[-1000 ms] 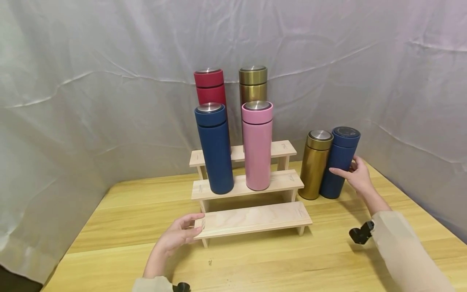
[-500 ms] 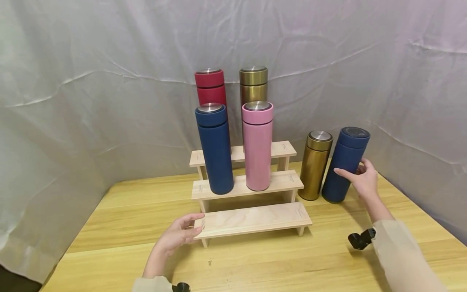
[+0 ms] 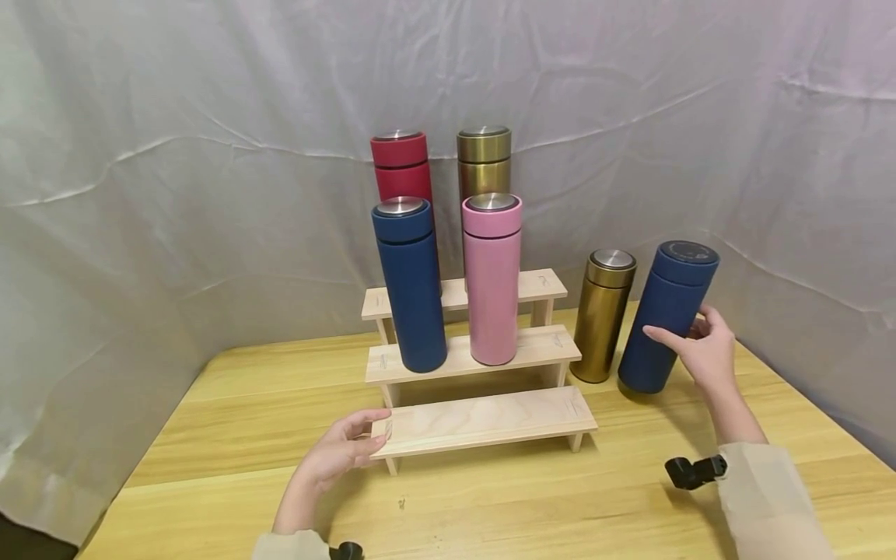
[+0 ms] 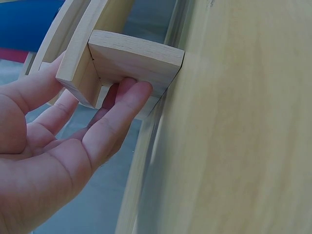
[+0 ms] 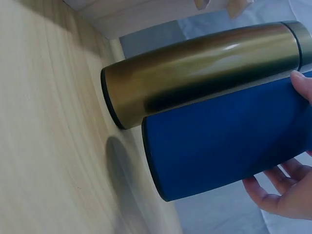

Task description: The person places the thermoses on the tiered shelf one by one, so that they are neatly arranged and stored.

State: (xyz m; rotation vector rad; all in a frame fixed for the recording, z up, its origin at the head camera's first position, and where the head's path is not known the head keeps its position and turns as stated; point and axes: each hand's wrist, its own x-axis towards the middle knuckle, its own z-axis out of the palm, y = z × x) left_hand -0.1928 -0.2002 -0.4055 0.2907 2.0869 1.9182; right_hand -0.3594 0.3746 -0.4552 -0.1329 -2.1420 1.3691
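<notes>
My right hand (image 3: 710,358) grips a dark blue thermos bottle (image 3: 665,311) round its side, thumb in front and fingers behind. The bottle tilts to the right, and in the right wrist view its base (image 5: 155,161) hangs off the tabletop with a shadow below. Beside it a gold thermos (image 3: 603,323) stands upright on the table. At the left, my left hand (image 3: 339,451) holds the end of the lowest step of a three-tier wooden stand (image 3: 483,424). The left wrist view has its fingers (image 4: 117,114) against the step's end and leg.
On the middle step stand a blue thermos (image 3: 413,303) and a pink thermos (image 3: 493,295). Behind them, a red thermos (image 3: 402,171) and another gold thermos (image 3: 485,167) occupy the top step. Grey cloth (image 3: 280,194) hangs behind the wooden table (image 3: 490,513).
The right hand has drawn the blue thermos away from the gold one, to the right and slightly forward, and it has come up off the table and tilted more. The left hand stays put.
</notes>
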